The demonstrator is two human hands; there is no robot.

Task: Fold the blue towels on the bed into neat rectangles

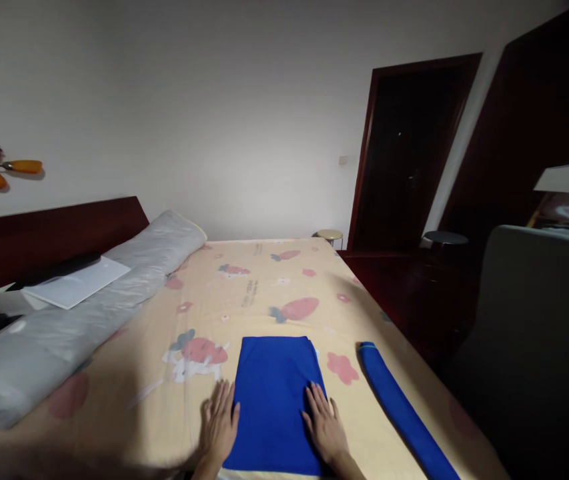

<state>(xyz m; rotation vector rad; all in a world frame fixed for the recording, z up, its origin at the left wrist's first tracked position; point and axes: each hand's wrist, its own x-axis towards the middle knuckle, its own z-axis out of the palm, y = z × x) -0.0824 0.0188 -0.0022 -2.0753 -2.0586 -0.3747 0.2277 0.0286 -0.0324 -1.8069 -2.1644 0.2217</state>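
Note:
A blue cloth, folded into a flat rectangle, lies on the bed in front of me. My left hand is flat along its left edge, fingers stretched forward and thumb at the cloth's side. On the right edge my right hand rests with its fingers spread over the fabric. Neither hand grips anything. To the right, a long narrow strip of blue fabric, rolled or folded, runs down toward the bed's near edge.
The bed carries a cream sheet with carrot and flower prints. A grey bundled cover with a white box on it lies by the headboard. Stools and a dark chair back stand beyond the bed.

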